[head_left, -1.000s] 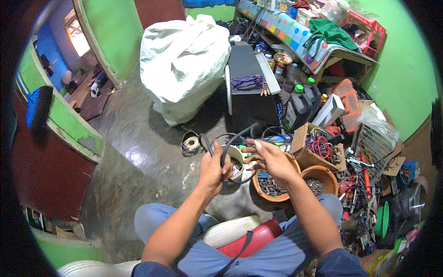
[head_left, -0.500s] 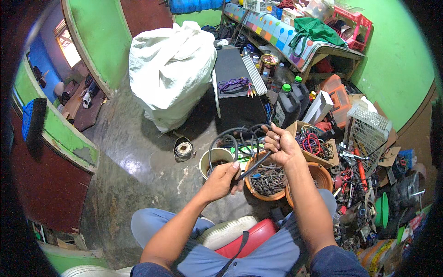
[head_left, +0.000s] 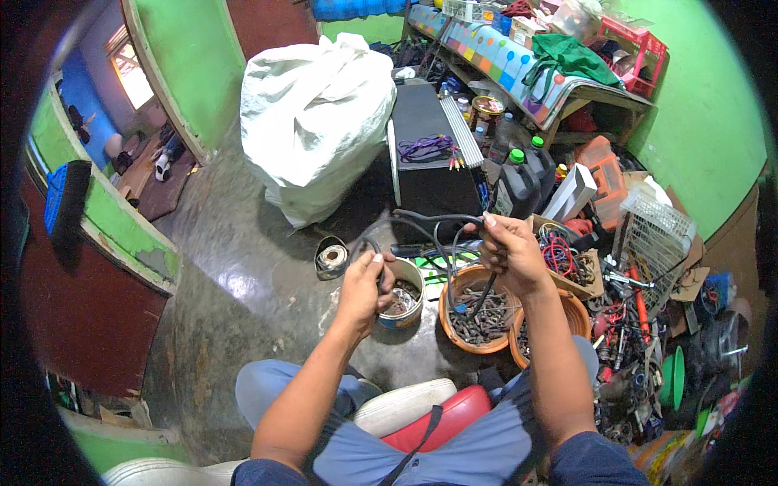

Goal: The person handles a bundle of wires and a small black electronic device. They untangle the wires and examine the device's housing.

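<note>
My left hand (head_left: 366, 282) and my right hand (head_left: 506, 251) both grip one black cable (head_left: 421, 220) that arcs between them. The cable's free end hangs from my right hand down into an orange bowl (head_left: 454, 287) full of dark metal bits. My left hand is above a small round tin (head_left: 412, 279) holding small metal parts. A second orange bowl (head_left: 574, 312) stands to the right of the first, partly hidden behind my right forearm.
A big white sack (head_left: 312, 113) stands on the floor ahead, beside a black box (head_left: 429, 174) with purple wire on it. A roll of tape (head_left: 330, 257) lies to the left of the tin. Tools, wires and a white basket (head_left: 652, 235) crowd the right side.
My hands have moved apart along the cable, the left going left over the tin and the right staying raised. The view has tilted slightly.
</note>
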The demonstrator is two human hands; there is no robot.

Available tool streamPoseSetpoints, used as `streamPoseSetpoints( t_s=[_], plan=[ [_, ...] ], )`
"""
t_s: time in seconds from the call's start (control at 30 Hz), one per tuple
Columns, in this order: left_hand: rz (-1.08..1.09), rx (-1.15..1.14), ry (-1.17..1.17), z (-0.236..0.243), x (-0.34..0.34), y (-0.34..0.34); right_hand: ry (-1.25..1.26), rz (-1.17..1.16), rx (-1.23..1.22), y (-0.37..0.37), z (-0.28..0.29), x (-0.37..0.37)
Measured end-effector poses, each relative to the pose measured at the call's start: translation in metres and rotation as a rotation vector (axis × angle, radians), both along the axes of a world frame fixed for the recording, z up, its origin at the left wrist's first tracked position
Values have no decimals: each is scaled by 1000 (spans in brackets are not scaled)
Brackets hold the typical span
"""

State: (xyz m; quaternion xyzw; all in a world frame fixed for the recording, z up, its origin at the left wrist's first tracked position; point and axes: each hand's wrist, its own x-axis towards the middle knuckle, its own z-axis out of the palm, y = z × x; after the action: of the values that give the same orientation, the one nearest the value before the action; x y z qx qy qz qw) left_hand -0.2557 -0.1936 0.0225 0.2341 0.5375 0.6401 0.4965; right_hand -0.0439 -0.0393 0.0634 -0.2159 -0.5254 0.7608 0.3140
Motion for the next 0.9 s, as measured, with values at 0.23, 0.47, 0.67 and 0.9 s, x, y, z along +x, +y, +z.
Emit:
streamPoseSetpoints(
  t_s=[0.23,0.47,0.67,0.9],
  plan=[
    [-66,119,436,-14,5,5,149,169,-246,-17,-19,-12],
    [-155,159,521,-11,25,1,345,173,-355,-37,-32,-36],
    [-273,224,794,-6,28,-5,32,-10,-127,-48,-26,-39],
    [-351,185,868,2,27,-8,-56,-27,-226,-45,-18,-34]
  ],
)
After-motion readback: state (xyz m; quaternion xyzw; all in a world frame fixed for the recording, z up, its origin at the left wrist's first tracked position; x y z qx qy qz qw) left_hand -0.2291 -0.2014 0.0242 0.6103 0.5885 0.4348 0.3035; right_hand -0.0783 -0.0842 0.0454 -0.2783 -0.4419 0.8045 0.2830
